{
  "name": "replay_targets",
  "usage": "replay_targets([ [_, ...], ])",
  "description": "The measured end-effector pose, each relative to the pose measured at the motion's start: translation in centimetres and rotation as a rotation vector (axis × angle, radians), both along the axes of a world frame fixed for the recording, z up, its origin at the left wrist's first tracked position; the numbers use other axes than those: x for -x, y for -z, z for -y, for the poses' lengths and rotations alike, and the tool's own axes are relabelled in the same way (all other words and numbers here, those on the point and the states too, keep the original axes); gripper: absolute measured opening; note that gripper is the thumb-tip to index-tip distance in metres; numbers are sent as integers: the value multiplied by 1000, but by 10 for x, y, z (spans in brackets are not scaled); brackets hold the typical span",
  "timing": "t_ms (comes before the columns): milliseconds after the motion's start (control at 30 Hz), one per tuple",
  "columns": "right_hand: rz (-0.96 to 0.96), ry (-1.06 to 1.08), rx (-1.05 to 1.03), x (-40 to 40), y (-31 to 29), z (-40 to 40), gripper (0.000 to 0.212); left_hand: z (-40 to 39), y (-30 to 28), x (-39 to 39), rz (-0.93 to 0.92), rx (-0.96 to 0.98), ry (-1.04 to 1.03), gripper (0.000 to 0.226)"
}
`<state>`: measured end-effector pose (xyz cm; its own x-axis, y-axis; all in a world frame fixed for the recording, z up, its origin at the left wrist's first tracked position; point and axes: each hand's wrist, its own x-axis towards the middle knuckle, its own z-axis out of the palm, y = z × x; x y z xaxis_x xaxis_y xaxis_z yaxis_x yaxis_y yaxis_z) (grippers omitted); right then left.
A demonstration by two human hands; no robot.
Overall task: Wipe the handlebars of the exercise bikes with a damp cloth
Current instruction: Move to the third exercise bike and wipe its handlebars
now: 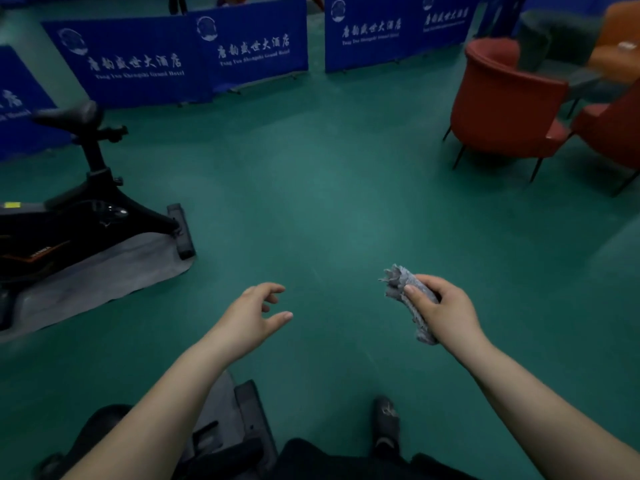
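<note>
The right hand [441, 311] grips the bunched grey cloth [410, 299] ready for wiping, the left hand [254, 315] hangs empty with fingers loosely spread, and the exercise bike [69, 216] stands at far left, handlebars out of view.

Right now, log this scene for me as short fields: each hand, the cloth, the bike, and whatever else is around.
left hand: empty, fingers loosely curled, over the floor
right hand: gripping the cloth
cloth: grey, bunched, touching no bike
exercise bike: black, far left on a grey mat; handlebars out of view
armchairs: red, upper right
banners: blue, along the back
floor: green
</note>
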<state>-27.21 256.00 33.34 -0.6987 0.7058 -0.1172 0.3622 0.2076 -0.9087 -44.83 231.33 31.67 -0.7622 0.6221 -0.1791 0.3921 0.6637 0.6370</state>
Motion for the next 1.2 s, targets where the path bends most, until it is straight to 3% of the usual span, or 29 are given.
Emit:
replay_targets([
  [333,14,-342,-4,195,9,-104,9,-38,5,90,7,7,-442,52],
  [700,4,-744,17,419,13,-45,8,25,11,177,12,-11,-881,54],
  [900,44,-843,-17,530,13,-9,7,60,19,265,70,7,-971,52],
  [1200,-16,-879,-42,697,-7,19,7,80,-17,433,-27,-46,-961,52],
])
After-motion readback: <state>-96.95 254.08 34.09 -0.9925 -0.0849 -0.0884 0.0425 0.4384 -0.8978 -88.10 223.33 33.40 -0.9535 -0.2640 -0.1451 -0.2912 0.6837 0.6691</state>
